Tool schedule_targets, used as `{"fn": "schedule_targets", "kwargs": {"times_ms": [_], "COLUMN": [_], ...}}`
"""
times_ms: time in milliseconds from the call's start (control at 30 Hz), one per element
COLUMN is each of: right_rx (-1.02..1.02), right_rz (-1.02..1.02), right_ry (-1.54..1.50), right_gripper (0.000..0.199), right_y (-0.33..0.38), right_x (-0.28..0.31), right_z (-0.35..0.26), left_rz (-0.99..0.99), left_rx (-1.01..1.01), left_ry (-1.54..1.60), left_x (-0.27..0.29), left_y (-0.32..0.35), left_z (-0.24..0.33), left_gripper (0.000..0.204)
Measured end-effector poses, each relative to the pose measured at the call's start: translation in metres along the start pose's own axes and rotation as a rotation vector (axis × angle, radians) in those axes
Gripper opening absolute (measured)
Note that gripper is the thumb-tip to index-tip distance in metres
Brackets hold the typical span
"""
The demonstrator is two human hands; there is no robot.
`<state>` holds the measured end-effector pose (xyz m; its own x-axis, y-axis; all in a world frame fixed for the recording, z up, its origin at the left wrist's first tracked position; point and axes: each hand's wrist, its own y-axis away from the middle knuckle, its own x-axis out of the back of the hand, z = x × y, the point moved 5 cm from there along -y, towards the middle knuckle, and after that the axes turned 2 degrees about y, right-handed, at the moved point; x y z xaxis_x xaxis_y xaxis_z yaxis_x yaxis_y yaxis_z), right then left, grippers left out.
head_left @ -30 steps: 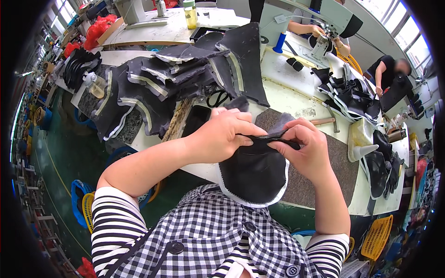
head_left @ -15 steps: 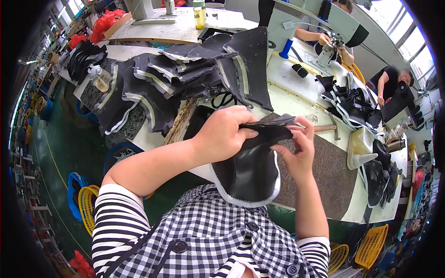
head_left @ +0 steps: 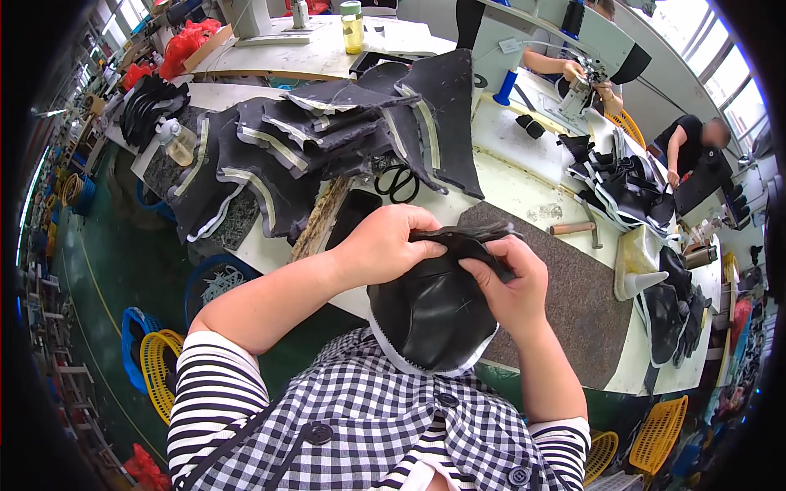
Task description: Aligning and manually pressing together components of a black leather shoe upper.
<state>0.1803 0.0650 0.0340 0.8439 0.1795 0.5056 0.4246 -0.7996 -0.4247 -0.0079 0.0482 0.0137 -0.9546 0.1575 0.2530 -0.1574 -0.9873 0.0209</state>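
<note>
A black leather shoe upper (head_left: 430, 315) with a white lower edge hangs in front of my chest, its rounded end downward. My left hand (head_left: 393, 241) pinches its top edge on the left, thumb on the near side. On the right, my right hand (head_left: 512, 282) grips the same edge between thumb and fingers. Dark fuzzy lining shows along the top between the hands. Past my hands lie black-handled scissors (head_left: 398, 183) and a dark flat phone-like object (head_left: 354, 217). A hammer (head_left: 577, 229) with a wooden handle rests to the right.
Stacked dark fleece-lined pieces (head_left: 327, 131) cover the table's far left. A brown board (head_left: 573, 319) lies under my right forearm. A whitish glue container (head_left: 634, 262) stands at right beside more black uppers (head_left: 665, 315). Two people work beyond. Yellow baskets (head_left: 657, 434) stand below.
Both hands have come slightly down, and my right hand has moved in toward the left along the top edge. The upper has sunk a little and its surface has turned, showing a pale cross mark.
</note>
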Motion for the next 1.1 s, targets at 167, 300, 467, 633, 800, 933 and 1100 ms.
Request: {"fn": "schedule_targets", "kwargs": {"times_ms": [167, 300, 467, 633, 800, 933, 1100], "right_rx": [0.026, -0.11, 0.316, 0.294, 0.049, -0.147, -0.412], "right_rz": [0.058, 0.075, 0.007, 0.021, -0.068, -0.198, -0.22], "right_ry": [0.089, -0.004, 0.056, -0.004, -0.232, -0.368, -0.705], "right_gripper": [0.021, 0.015, 0.02, 0.023, 0.023, 0.019, 0.014], "right_y": [-0.005, -0.006, -0.004, -0.005, -0.021, -0.022, -0.012], "right_x": [-0.002, -0.009, -0.008, -0.01, -0.012, -0.017, -0.039], "right_z": [-0.012, -0.013, -0.018, -0.001, 0.045, 0.067, 0.104], "left_rz": [-0.043, -0.041, -0.001, -0.027, -0.132, -0.121, -0.08], "left_rx": [0.033, 0.21, 0.214, 0.293, 0.274, 0.265, 0.262], "left_ry": [-0.264, 0.016, 0.123, 0.136, 0.129, 0.257, 0.175], "left_x": [0.008, 0.004, 0.008, 0.001, -0.001, 0.001, -0.008], "left_y": [-0.001, -0.005, -0.017, -0.021, -0.024, -0.017, -0.006], "left_z": [0.03, 0.024, 0.01, -0.01, -0.016, -0.026, -0.044], "left_gripper": [0.023, 0.028, 0.028, 0.029, 0.032, 0.021, 0.02]}}
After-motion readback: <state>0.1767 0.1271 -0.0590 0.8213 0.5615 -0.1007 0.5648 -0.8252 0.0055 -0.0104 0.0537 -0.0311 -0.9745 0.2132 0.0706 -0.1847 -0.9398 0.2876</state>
